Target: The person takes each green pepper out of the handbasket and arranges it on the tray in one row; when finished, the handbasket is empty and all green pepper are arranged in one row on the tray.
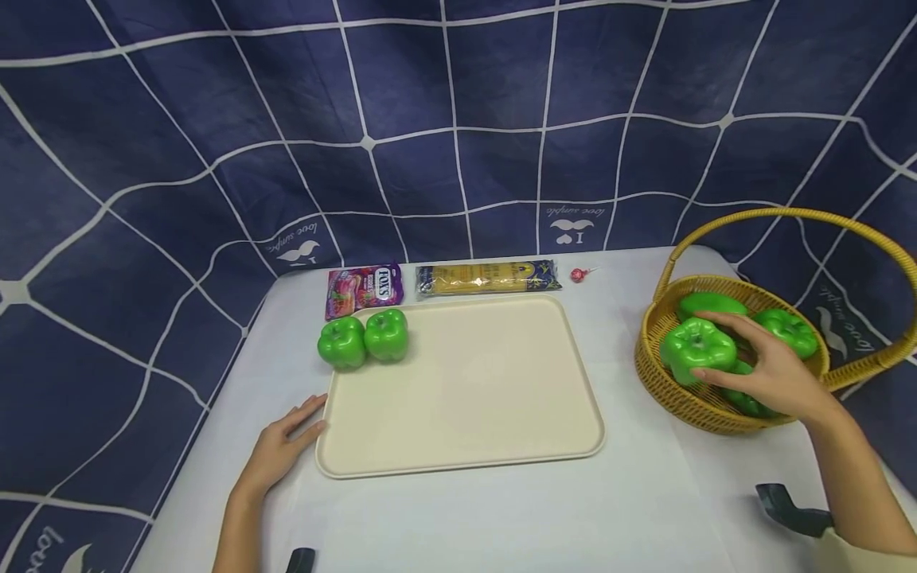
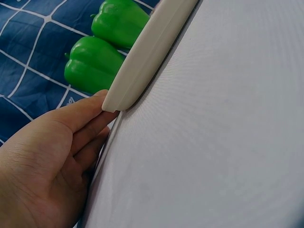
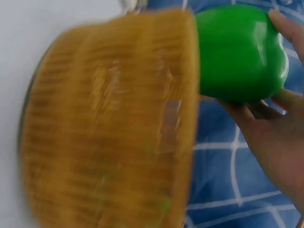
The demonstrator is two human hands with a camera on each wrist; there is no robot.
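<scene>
A green bell pepper point(image 1: 696, 346) is gripped between the thumb and fingers of my right hand point(image 1: 777, 372), over the wicker basket point(image 1: 677, 398). In the right wrist view the pepper point(image 3: 240, 54) shows above the basket's rim. Under and around it in the basket are another green pepper point(image 1: 786, 333), a long smooth green thing point(image 1: 712, 303) and a partly hidden green one point(image 1: 745, 395). My left hand point(image 1: 281, 442) touches the left edge of the cream tray point(image 1: 466, 390) with extended fingers. Two green bell peppers, left point(image 1: 341, 344) and right point(image 1: 387, 334), sit side by side at the tray's far left corner.
Behind the tray lie a purple FOX'S candy bag point(image 1: 364, 290), a long pack of pasta point(image 1: 487, 278) and a red lollipop point(image 1: 579, 274). The basket's tall handle point(image 1: 781, 213) arches up at the right. A blue checked cloth point(image 1: 458, 175) hangs behind the white table.
</scene>
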